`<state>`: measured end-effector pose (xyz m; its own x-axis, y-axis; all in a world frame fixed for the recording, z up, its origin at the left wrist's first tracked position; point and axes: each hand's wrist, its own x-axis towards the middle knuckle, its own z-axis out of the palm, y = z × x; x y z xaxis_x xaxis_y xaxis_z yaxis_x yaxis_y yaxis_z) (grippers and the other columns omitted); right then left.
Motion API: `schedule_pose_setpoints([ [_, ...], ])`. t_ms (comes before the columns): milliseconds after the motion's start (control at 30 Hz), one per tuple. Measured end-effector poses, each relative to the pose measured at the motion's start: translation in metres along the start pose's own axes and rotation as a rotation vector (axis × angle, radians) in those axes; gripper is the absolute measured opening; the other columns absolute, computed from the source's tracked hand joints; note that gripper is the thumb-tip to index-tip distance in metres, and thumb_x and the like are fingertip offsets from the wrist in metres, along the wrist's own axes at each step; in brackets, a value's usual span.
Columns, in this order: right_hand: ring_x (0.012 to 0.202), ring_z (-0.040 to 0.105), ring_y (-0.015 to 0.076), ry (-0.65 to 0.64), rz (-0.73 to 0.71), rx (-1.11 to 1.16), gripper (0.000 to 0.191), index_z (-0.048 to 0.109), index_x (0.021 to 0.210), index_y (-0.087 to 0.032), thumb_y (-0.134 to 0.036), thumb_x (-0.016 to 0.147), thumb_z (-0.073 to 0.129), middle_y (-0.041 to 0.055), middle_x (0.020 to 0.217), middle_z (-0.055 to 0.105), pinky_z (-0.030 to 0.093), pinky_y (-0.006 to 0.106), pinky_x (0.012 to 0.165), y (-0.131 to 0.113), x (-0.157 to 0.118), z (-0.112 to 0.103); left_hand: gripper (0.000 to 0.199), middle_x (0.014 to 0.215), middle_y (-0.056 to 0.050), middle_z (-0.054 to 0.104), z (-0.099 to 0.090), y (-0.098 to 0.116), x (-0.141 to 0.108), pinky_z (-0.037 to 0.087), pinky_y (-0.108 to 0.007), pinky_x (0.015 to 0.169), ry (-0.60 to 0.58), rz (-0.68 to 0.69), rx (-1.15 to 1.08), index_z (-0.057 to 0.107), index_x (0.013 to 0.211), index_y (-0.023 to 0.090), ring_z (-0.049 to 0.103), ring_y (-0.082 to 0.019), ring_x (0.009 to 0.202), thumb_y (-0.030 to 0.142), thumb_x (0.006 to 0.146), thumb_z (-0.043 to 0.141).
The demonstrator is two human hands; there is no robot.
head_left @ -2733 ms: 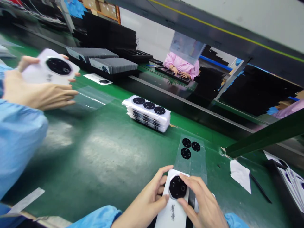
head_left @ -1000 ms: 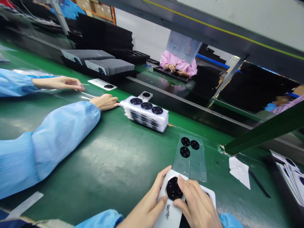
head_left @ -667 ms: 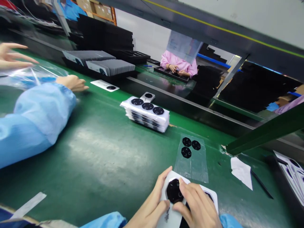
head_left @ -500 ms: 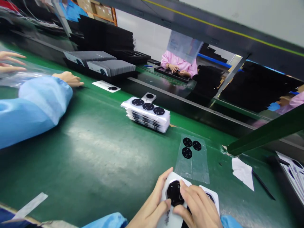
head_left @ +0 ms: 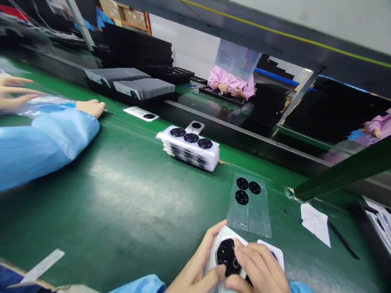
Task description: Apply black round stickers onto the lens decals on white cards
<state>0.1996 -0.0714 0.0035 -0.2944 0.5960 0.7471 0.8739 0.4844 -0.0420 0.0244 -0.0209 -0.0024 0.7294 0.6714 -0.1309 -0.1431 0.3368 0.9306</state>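
A white panel point(head_left: 219, 240) with a black octagonal disc point(head_left: 227, 255) near its top is held at the bottom centre. My left hand point(head_left: 200, 262) is wrapped round its left side, thumb on the disc's lower edge. My right hand point(head_left: 259, 266) has its fingertips pressed on the disc's right side. Partly under my right hand lies a second white panel point(head_left: 279, 254). Just beyond the hands is a clear film sheet point(head_left: 258, 215) bearing three black discs.
A stack of white pieces point(head_left: 210, 160) with black discs stands at centre. Left are a co-worker's hands and blue sleeve point(head_left: 55, 138). Trays of grey panels point(head_left: 155, 87) stand behind. A green post point(head_left: 342, 171), white paper point(head_left: 316, 224) and black strip point(head_left: 343, 240) are at right.
My fingers have shifted slightly on the black disc, and the held panel sits a little lower in view. The co-worker's hands at left have moved slightly to the right.
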Motion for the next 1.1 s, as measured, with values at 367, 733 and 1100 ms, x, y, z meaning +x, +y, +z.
schedule_pose_setpoints([
  [367,0.065,0.066,0.0166,-0.127,-0.092,-0.027,0.03,0.056,0.101,-0.016,-0.044,0.094,0.049,0.0039,0.078,0.073,0.049,0.031,0.062,0.007,0.017,-0.017,0.053,0.138,-0.002,0.042,-0.002,-0.004,0.0,0.023,-0.037,0.108,-0.023,-0.052,-0.038,0.03,0.14,0.03,0.036,-0.026,0.126,0.038,0.09,0.049],
  [733,0.071,0.062,0.0182,-0.156,0.126,0.167,0.044,0.052,0.114,-0.014,-0.05,0.089,0.055,0.0051,0.081,0.068,0.05,0.029,0.063,0.01,0.011,-0.007,0.058,0.142,-0.005,0.042,-0.004,-0.022,0.007,0.028,-0.04,0.107,0.056,-0.065,-0.007,0.027,0.141,0.029,0.04,-0.027,0.127,0.051,0.09,0.044],
  [1100,0.071,0.062,0.017,-0.121,0.107,0.167,0.043,0.055,0.109,-0.011,-0.049,0.09,0.053,0.0049,0.078,0.067,0.048,0.027,0.065,0.009,0.015,-0.004,0.058,0.144,-0.005,0.04,0.0,-0.025,0.005,0.022,-0.042,0.111,0.138,-0.067,0.066,0.028,0.141,0.029,0.038,-0.027,0.13,0.055,0.09,0.041],
])
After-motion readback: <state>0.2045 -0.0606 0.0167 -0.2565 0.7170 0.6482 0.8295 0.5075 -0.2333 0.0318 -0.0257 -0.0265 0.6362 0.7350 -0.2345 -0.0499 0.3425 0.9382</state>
